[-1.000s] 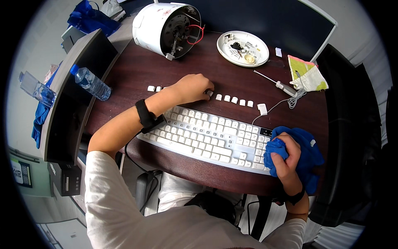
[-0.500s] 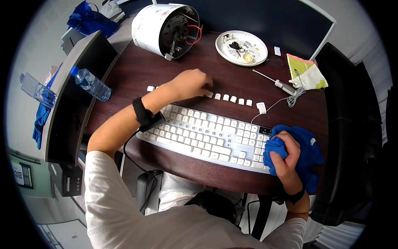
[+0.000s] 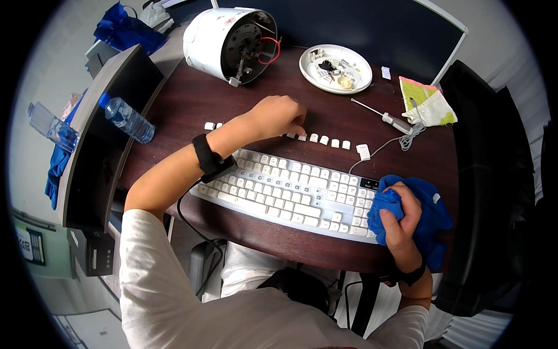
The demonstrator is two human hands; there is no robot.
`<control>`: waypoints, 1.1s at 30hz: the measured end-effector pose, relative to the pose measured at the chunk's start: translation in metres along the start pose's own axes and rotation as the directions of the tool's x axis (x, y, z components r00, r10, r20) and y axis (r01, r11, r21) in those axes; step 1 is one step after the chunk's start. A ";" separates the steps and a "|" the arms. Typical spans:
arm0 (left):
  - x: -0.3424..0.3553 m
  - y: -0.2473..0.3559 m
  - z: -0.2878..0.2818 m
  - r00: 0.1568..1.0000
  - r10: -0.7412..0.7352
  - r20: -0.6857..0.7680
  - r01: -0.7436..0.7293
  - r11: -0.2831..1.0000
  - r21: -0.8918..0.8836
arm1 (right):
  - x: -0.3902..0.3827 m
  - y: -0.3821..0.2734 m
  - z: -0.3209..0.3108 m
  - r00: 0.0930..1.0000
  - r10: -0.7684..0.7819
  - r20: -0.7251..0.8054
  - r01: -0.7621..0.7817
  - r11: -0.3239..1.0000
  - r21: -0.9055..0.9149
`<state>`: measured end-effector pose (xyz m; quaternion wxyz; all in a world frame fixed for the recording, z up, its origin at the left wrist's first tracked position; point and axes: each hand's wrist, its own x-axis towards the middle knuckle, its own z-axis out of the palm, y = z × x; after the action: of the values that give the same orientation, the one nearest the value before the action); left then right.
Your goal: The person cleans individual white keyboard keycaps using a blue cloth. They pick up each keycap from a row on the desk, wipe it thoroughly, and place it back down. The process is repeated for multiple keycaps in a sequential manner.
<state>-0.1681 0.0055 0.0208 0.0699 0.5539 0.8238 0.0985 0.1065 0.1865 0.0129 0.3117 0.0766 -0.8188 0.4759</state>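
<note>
A row of loose white keycaps (image 3: 324, 140) runs across the dark table beyond a white keyboard (image 3: 273, 189). My left hand (image 3: 281, 118) reaches over this row with its fingers curled down, their tips at one keycap (image 3: 302, 138) near the middle. Part of the row is hidden beneath that hand and wrist. My right hand (image 3: 405, 216) is closed around a bunched blue cloth (image 3: 427, 200) at the keyboard's right end. The cloth covers the keyboard's corner, and its loose part spreads over the table to the right.
At the back stand an opened white appliance housing (image 3: 206, 43) and a round white lid (image 3: 336, 85) holding small parts. A screwdriver (image 3: 396, 123), a coiled cable (image 3: 411, 137) and a yellow-green cloth (image 3: 429, 103) lie at right. A water bottle (image 3: 129, 119) is at left.
My left hand has moved slightly right along the keycap row, from one keycap to the neighbouring one. My right hand stays on the blue cloth. The whole view has shifted a little.
</note>
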 end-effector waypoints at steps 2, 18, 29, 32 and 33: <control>-0.001 0.001 0.002 1.000 0.009 0.002 -0.009 1.000 -0.008 | 0.000 0.000 0.000 1.000 -0.004 0.001 0.004 1.000 0.007; -0.027 0.062 -0.014 0.953 0.081 -0.291 -0.148 0.966 -0.214 | 0.001 -0.001 0.002 1.000 -0.016 -0.003 0.016 1.000 -0.001; -0.064 0.154 -0.017 0.922 -0.071 -0.381 -0.249 0.643 -0.724 | -0.005 0.000 0.002 1.000 -0.024 0.007 0.024 1.000 0.014; -0.059 0.156 -0.002 0.925 -0.100 -0.366 -0.238 0.597 -0.766 | -0.006 0.000 0.003 0.998 -0.045 -0.036 0.045 0.999 0.015; -0.057 0.156 0.003 0.927 -0.107 -0.360 -0.235 0.584 -0.777 | -0.006 0.000 0.005 0.997 -0.052 -0.057 0.053 0.999 0.011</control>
<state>-0.0057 0.0098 0.0561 0.1542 0.4620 0.6645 0.5668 0.1091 0.1816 0.0082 0.3468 0.0866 -0.8044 0.4745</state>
